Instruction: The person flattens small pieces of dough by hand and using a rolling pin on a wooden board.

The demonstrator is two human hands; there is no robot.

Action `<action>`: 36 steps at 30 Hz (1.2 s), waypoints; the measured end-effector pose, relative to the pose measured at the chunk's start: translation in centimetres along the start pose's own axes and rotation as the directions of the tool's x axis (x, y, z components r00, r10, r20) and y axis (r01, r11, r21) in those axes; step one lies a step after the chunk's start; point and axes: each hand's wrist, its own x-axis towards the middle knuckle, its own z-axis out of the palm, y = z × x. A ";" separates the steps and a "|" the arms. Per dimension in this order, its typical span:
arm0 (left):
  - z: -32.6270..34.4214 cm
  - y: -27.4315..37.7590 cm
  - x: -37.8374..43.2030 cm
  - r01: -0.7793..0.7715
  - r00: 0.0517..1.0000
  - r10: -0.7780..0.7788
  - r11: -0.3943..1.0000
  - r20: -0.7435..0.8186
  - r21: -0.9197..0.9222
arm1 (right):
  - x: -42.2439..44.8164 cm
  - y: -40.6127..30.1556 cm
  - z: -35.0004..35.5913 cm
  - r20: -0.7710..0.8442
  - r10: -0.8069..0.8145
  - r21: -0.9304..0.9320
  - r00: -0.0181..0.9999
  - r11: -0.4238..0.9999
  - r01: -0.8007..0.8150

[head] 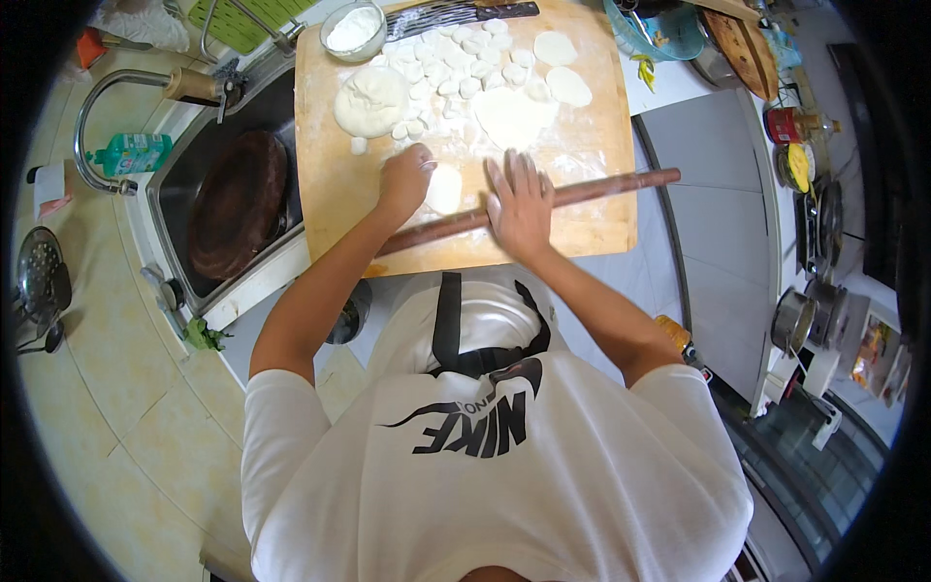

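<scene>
My left hand [406, 182] has its fingers curled at the left edge of a small flattened dough disc [444, 189] and seems to pinch it. Below the disc, a long wooden rolling pin [611, 188] slants across the floured wooden board [593, 236]. My right hand [522, 207] lies palm-down over the pin with its fingers stretched forward. Ahead of it are stacked rolled wrappers [513, 116]. A larger dough lump [371, 102] rests at the board's left, beside many small dough pieces [451, 62]. More thin wrappers [569, 86] lie at the right.
At the board's far edge stand a glass bowl of flour [354, 33] and a cleaver [436, 18]. Left of the board, the sink [171, 174] holds a large round brown lid or pan [238, 204] under a curved faucet [91, 131]. A blue basket [658, 33] sits at upper right.
</scene>
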 end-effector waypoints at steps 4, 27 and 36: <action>0.7 -0.8 -2.2 0.324 0.941 -0.240 0.840 0.237 -0.435 | 0.8 0.0 0.4 -0.043 0.006 -0.020 0.999 1.000 -0.006; 0.4 2.0 0.9 0.060 0.971 -0.096 0.984 0.219 0.166 | 4.9 -0.1 1.8 -0.067 0.010 0.062 0.998 0.998 -0.005; -0.6 2.3 -1.5 0.302 0.953 -0.273 0.879 0.129 -0.369 | 7.5 0.0 1.1 -0.086 0.080 -0.010 0.993 0.997 -0.081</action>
